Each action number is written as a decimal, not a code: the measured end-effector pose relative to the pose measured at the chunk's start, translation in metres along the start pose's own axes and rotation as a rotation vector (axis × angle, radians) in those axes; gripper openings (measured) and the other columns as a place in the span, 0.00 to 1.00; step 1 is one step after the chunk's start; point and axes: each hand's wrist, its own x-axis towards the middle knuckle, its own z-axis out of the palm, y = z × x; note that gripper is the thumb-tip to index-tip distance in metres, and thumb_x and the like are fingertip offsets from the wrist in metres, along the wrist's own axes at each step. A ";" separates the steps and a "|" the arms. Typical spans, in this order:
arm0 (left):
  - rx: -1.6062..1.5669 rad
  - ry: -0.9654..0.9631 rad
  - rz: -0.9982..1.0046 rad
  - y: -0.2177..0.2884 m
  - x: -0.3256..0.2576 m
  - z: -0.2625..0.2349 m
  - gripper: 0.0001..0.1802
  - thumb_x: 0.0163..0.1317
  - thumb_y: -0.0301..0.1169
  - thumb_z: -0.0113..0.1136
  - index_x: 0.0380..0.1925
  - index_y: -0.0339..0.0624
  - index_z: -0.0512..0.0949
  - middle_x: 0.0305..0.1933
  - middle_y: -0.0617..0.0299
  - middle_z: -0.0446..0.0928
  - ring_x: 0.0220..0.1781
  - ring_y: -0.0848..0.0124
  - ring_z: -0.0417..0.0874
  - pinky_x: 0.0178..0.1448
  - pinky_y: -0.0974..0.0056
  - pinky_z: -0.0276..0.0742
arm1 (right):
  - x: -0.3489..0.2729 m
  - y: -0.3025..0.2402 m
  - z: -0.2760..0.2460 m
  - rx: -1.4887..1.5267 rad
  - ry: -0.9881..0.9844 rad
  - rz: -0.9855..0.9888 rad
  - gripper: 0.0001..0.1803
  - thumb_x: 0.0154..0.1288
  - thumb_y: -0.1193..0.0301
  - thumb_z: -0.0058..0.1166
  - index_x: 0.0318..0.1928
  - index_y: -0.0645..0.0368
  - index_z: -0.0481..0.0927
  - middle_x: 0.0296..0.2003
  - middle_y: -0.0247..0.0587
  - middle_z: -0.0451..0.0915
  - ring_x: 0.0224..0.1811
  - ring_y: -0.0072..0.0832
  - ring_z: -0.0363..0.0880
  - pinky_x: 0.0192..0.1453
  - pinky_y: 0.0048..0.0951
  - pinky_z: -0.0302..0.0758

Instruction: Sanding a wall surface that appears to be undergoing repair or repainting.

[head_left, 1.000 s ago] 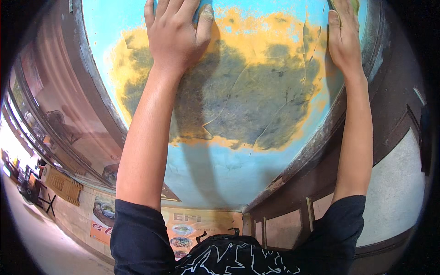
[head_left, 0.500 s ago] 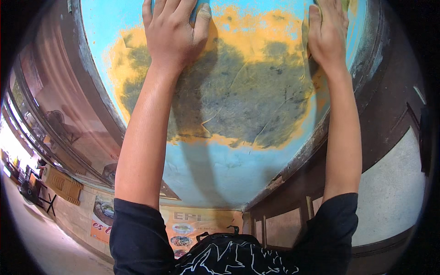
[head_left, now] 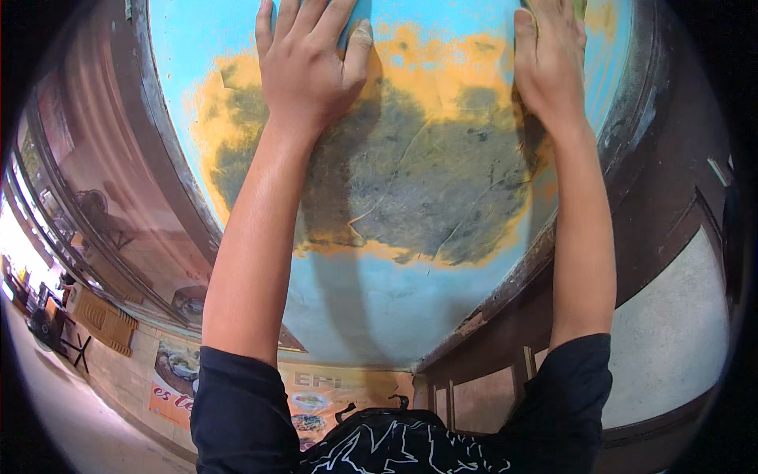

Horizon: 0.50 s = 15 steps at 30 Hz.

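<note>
A broad light-blue panel (head_left: 355, 304) fills the middle, with a large worn patch (head_left: 426, 178) of grey bordered by yellow-orange. My left hand (head_left: 312, 75) lies flat on its upper left part, fingers spread and thumb out to the side, holding nothing. At the upper right, my right hand (head_left: 551, 75) presses against the panel over a yellow-green pad (head_left: 580, 9), whose edges show beside the fingers. The pad's kind cannot be made out. The tips of both hands' fingers run close to or past the upper edge of the picture.
Dark wooden framing (head_left: 505, 296) borders the panel on the right, with a whitish board (head_left: 671, 332) beyond. Reflective glass (head_left: 118, 158) stands on the left. Lower left are a black fan (head_left: 46, 324) and stacked tan plastic chairs (head_left: 99, 320). A food banner (head_left: 347, 383) hangs low behind.
My right hand has slid a little to the left across the panel with the pad. My left hand keeps nearly the same place on the panel, while the whole view has shifted slightly.
</note>
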 end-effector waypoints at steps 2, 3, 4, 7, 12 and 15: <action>-0.013 -0.005 -0.012 0.004 0.003 -0.002 0.31 0.65 0.35 0.52 0.71 0.48 0.74 0.80 0.57 0.66 0.84 0.49 0.59 0.85 0.38 0.46 | 0.008 -0.005 -0.002 0.018 0.026 0.043 0.31 0.85 0.60 0.34 0.78 0.66 0.60 0.80 0.56 0.57 0.84 0.54 0.48 0.86 0.51 0.42; -0.015 -0.009 -0.014 0.005 0.004 -0.002 0.31 0.65 0.35 0.52 0.71 0.48 0.74 0.80 0.57 0.66 0.84 0.49 0.59 0.85 0.38 0.46 | 0.003 -0.005 0.000 0.017 0.022 0.045 0.31 0.85 0.60 0.34 0.78 0.66 0.60 0.80 0.56 0.57 0.84 0.54 0.48 0.86 0.51 0.42; -0.019 -0.005 -0.024 0.006 0.006 -0.001 0.31 0.65 0.35 0.52 0.71 0.48 0.74 0.80 0.57 0.66 0.84 0.49 0.58 0.85 0.38 0.46 | -0.006 -0.003 0.005 -0.003 0.032 0.020 0.31 0.85 0.60 0.34 0.79 0.65 0.59 0.80 0.56 0.57 0.84 0.55 0.48 0.86 0.51 0.42; -0.002 0.004 -0.030 0.008 0.011 -0.005 0.31 0.66 0.35 0.52 0.71 0.48 0.74 0.80 0.57 0.66 0.84 0.49 0.58 0.85 0.38 0.46 | -0.029 -0.006 0.007 -0.037 0.023 0.001 0.33 0.84 0.58 0.35 0.80 0.63 0.58 0.80 0.56 0.55 0.84 0.56 0.48 0.85 0.53 0.42; 0.027 -0.012 -0.030 0.011 0.012 -0.002 0.30 0.67 0.36 0.51 0.71 0.48 0.74 0.81 0.57 0.66 0.85 0.50 0.57 0.85 0.39 0.45 | -0.018 -0.007 0.007 -0.014 -0.005 0.042 0.33 0.84 0.57 0.36 0.79 0.65 0.59 0.79 0.58 0.57 0.83 0.56 0.49 0.85 0.52 0.43; -0.006 -0.009 -0.031 0.016 0.013 0.000 0.30 0.67 0.35 0.52 0.71 0.48 0.74 0.81 0.57 0.65 0.85 0.50 0.57 0.85 0.39 0.45 | 0.011 0.003 0.004 -0.029 0.039 -0.041 0.33 0.84 0.59 0.35 0.78 0.67 0.59 0.79 0.59 0.57 0.84 0.55 0.48 0.86 0.49 0.42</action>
